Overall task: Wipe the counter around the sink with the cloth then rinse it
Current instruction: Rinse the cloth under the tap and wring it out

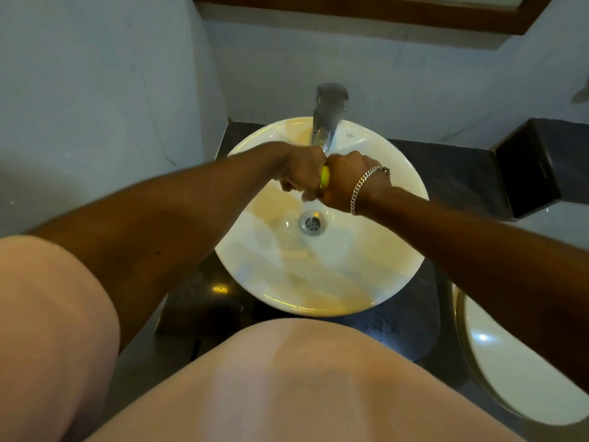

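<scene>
Both fists wring a yellow cloth over the sink basin.

The yellow cloth shows only as a narrow strip squeezed between the two fists, held above the white round sink just below the metal tap. The left hand is closed tight around one end of it, and the right hand, with a chain bracelet at the wrist, is clenched on the other end, knuckles touching. The drain sits directly under the fists. The dark bench surrounds the basin, with a black box at its right.
</scene>
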`<state>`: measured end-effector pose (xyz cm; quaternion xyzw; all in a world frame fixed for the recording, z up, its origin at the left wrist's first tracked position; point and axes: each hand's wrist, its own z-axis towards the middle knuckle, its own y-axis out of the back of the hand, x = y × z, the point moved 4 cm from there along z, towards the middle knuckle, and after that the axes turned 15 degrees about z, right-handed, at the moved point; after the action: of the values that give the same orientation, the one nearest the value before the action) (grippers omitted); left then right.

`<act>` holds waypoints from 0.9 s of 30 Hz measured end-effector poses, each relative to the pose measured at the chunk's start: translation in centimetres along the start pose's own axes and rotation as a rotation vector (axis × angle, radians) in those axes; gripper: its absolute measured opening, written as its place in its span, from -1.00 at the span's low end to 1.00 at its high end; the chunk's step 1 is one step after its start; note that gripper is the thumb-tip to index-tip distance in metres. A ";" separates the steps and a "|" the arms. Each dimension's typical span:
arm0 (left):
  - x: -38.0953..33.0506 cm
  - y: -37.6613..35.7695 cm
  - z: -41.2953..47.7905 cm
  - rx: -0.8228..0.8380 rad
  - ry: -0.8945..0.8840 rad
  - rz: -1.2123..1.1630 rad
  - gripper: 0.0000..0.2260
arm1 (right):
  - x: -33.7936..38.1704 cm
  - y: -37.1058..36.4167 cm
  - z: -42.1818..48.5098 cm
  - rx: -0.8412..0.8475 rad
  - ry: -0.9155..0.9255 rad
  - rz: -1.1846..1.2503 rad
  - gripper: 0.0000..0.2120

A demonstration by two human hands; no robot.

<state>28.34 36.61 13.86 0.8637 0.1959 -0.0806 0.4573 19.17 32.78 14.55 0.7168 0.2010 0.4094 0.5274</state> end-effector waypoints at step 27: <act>-6.5 -6.6 2.8 -0.549 0.171 -1.303 -0.65 | -11.4 -3.1 -6.7 -0.165 -0.551 1.811 -0.59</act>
<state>19.81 35.92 9.34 0.4279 0.7208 -0.2171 0.5003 7.58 29.65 8.12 0.6323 -0.5921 0.4919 0.0873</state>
